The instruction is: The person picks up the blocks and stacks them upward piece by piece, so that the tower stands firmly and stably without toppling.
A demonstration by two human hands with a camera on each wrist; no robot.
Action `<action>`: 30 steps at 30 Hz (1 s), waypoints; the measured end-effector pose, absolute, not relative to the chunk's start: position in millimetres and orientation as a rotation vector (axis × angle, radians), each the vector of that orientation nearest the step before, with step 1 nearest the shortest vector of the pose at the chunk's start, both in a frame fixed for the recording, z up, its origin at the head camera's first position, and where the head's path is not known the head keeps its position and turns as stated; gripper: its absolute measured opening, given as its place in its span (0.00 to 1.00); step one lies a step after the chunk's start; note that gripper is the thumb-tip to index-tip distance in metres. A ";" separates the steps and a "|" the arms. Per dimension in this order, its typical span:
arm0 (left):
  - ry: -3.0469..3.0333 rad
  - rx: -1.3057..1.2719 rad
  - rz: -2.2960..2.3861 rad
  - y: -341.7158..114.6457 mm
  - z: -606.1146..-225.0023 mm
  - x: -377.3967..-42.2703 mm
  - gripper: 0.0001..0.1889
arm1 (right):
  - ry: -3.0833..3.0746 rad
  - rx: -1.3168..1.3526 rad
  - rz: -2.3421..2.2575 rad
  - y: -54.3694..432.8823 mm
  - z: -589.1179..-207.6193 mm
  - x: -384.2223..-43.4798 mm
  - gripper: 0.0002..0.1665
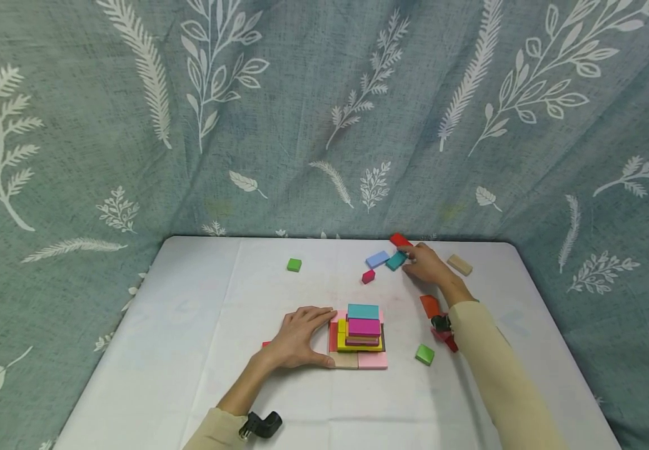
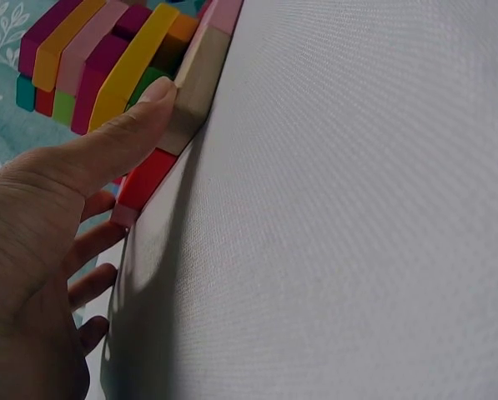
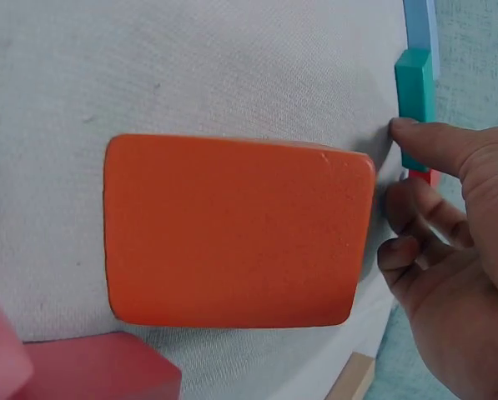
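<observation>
Teal block (image 1: 396, 261) lies beside the right hand (image 1: 428, 265), its long axis diagonal, far end rightward; fingers bent, whether grasping it cannot be told. Left hand (image 1: 297, 339): fingers extended, unclenched, thumb against stack (image 1: 364, 327).

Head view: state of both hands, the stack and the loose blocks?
Stack: standing, stepped
Left hand: spread, touching the stack's side
Teal block: partly hidden
Right hand: at the teal block, grip unclear
Far red block: partly hidden
Blue block: lying loose
Crimson block: loose
Wooden block: lying loose
Two loose green blocks: lying apart
Orange block: loose
Near red blocks: partly hidden
</observation>
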State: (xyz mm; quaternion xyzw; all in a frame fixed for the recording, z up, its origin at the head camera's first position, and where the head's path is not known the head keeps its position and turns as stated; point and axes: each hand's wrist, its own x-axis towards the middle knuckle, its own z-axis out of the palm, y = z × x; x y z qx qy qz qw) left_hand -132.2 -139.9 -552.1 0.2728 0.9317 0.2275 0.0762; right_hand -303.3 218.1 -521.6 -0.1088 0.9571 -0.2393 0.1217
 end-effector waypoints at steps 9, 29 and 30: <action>2.791 0.840 0.724 -140.6 -548.6 -131.3 0.56 | 2.808 -0.321 -0.673 219.2 -520.9 -301.1 0.22; 2.781 0.834 0.724 -140.0 -546.2 -131.4 0.55 | 2.777 -0.683 -0.911 209.8 -454.0 -209.4 0.18; 2.782 0.833 0.725 -140.2 -546.3 -131.6 0.56 | 2.762 -0.698 -0.934 206.9 -451.9 -204.0 0.18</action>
